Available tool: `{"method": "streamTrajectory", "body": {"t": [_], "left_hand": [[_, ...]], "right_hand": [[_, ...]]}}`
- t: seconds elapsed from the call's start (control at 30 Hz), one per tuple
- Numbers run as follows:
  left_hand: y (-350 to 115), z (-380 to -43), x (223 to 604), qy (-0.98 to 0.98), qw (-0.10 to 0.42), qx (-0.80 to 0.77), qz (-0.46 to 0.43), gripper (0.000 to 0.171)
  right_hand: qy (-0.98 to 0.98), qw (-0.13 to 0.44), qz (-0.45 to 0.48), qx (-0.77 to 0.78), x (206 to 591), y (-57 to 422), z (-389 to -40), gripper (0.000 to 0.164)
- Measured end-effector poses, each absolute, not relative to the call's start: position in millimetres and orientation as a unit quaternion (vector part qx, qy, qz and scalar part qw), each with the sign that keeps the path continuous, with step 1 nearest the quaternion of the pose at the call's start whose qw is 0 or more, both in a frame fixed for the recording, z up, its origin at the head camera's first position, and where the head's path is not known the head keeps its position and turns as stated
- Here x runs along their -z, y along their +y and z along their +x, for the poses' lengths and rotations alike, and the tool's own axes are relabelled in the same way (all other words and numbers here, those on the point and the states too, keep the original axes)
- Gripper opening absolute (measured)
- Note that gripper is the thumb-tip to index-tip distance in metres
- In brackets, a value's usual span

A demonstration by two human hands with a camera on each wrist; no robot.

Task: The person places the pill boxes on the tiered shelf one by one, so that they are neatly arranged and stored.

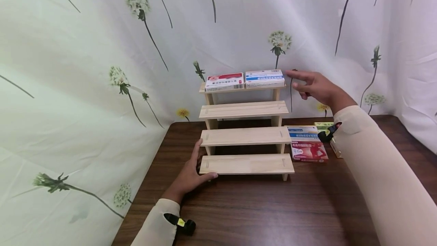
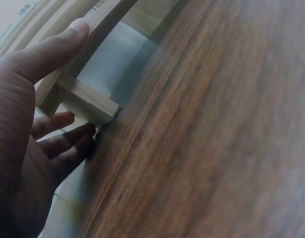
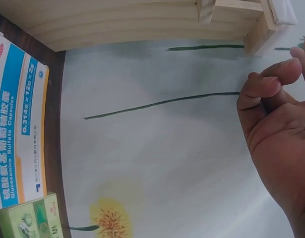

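Note:
A four-tier wooden step rack (image 1: 244,136) stands on the table. My left hand (image 1: 189,175) holds its lower left corner, the thumb (image 2: 55,52) at the front edge of the bottom step and the other fingers around the side. On the top tier lie two medicine boxes side by side: a white and red box (image 1: 223,82) at left and a white and blue box (image 1: 264,79) at right. My right hand (image 1: 321,88) is raised just beyond the right end of the blue one, index finger extended, others bent, holding nothing.
Right of the rack, a red medicine box (image 1: 308,151), blue and white boxes (image 1: 302,132) and a green box (image 1: 322,125) lie on the brown wooden table (image 1: 246,208), partly behind the right sleeve. A white floral curtain (image 1: 235,41) hangs close behind the rack.

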State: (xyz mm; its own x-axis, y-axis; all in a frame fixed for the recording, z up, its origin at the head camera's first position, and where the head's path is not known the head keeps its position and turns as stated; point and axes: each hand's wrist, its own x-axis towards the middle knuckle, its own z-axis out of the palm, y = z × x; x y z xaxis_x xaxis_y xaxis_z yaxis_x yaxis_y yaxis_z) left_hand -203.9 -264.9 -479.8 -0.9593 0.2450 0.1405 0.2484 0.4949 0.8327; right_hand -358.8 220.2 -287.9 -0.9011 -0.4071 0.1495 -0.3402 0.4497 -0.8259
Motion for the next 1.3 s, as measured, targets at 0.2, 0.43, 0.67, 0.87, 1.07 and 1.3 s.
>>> {"method": "streamTrajectory", "body": {"t": [0.2, 0.43, 0.67, 0.87, 1.07, 1.3], "left_hand": [[-266.1, -205.4, 480.7, -0.864, 0.003, 0.482, -0.149, 0.133], [-267.1, -206.4, 480.0, -0.863, -0.001, 0.484, -0.147, 0.133], [-267.2, -206.1, 479.0, -0.863, -0.002, 0.485, -0.143, 0.134], [-265.9, -207.8, 479.5, -0.864, 0.001, 0.481, -0.147, 0.133], [-266.1, -207.9, 479.1, -0.864, 0.002, 0.483, -0.144, 0.133], [-266.4, -207.2, 479.1, -0.867, 0.001, 0.478, -0.144, 0.133]], "right_hand": [[0.855, 0.007, -0.23, 0.465, 296.1, 234.9, -352.1, 0.059], [0.86, -0.012, -0.23, 0.454, 304.6, 251.3, -342.3, 0.057], [0.853, -0.006, -0.237, 0.466, 316.3, 261.4, -334.9, 0.056], [0.851, -0.013, -0.251, 0.46, 330.2, 272.7, -329.6, 0.054], [0.866, 0.012, -0.216, 0.451, 340.4, 282.4, -320.6, 0.055], [0.862, 0.022, -0.21, 0.462, 353.6, 293.2, -305.1, 0.054]]}}
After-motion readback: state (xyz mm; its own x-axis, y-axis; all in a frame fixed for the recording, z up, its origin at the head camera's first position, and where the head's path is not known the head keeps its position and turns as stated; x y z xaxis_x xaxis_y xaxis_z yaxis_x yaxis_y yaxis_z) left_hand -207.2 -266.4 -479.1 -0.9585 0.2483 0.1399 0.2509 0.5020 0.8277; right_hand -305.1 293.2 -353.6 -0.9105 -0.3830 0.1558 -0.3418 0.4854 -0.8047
